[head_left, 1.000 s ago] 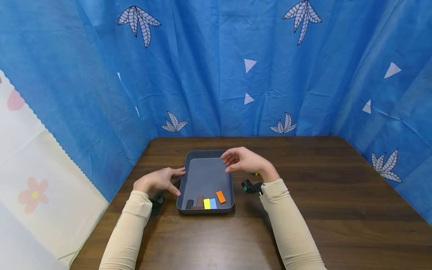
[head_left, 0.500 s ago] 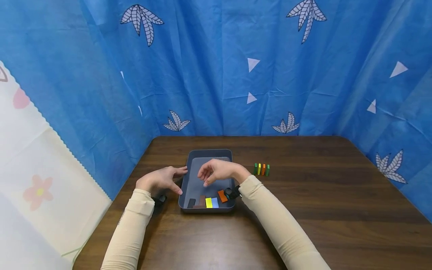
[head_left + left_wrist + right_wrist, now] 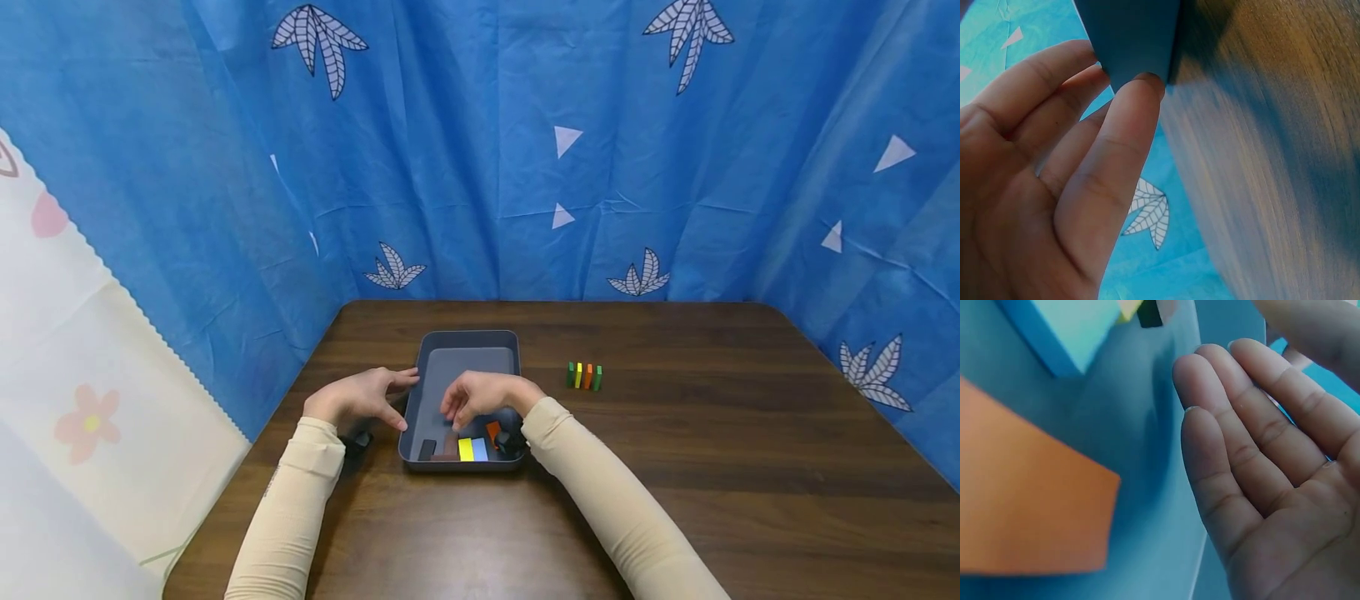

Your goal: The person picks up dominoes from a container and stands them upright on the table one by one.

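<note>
A dark grey tray (image 3: 468,339) sits on the wooden table. My left hand (image 3: 360,396) is at its left side, thumb and fingers spread apart along the rim; in the left wrist view the thumb tip meets the tray's wall (image 3: 1132,37). My right hand (image 3: 483,396) hovers over the tray's inside, fingers bent loosely, with nothing in its palm in the right wrist view. Near it, at the tray's front end, lie a black block (image 3: 427,450), a brown block (image 3: 446,457), a yellow block (image 3: 466,450), a light blue block (image 3: 479,450) and an orange block (image 3: 492,431).
To the right of the tray, a short row of thin upright blocks stands on the table (image 3: 712,417): a green one (image 3: 571,373), a yellow one (image 3: 578,375), an orange one (image 3: 588,377) and another green one (image 3: 597,378). A blue curtain (image 3: 465,150) hangs behind.
My right hand has moved from the tray's right rim leftward and down over the inside, uncovering the upright row of blocks. My left hand stays at the left rim.
</note>
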### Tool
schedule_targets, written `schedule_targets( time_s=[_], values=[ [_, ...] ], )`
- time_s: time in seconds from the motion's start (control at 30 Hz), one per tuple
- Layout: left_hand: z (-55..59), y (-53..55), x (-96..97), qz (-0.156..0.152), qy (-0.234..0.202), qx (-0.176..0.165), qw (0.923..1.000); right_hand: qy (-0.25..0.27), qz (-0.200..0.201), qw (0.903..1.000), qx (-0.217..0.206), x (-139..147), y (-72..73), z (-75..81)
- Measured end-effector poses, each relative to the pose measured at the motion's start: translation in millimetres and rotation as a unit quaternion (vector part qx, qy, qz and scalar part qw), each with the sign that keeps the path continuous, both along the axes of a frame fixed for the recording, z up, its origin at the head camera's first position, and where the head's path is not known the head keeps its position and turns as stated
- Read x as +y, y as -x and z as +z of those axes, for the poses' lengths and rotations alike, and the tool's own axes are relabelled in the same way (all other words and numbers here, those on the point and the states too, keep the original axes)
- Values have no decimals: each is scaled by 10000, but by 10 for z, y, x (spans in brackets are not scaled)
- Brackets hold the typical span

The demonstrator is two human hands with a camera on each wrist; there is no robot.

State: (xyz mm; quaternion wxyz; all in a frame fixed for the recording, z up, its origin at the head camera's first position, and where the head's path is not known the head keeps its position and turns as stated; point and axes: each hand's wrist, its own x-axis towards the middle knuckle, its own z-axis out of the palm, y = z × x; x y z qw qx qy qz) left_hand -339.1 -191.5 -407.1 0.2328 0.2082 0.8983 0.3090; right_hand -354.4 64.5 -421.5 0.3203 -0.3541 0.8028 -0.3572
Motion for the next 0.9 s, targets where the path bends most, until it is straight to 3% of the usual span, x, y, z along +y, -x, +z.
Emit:
schedule_targets(
  time_s=[0.33,0.9],
  values=[
    [-3,-9,6,20,41,41,10000,-247,174,9995,-53,-38,-47,-84],
    [2,-24,9,31,-12,12,10000,-71,431,9974,-568,-13,-48,-115]
  ],
)
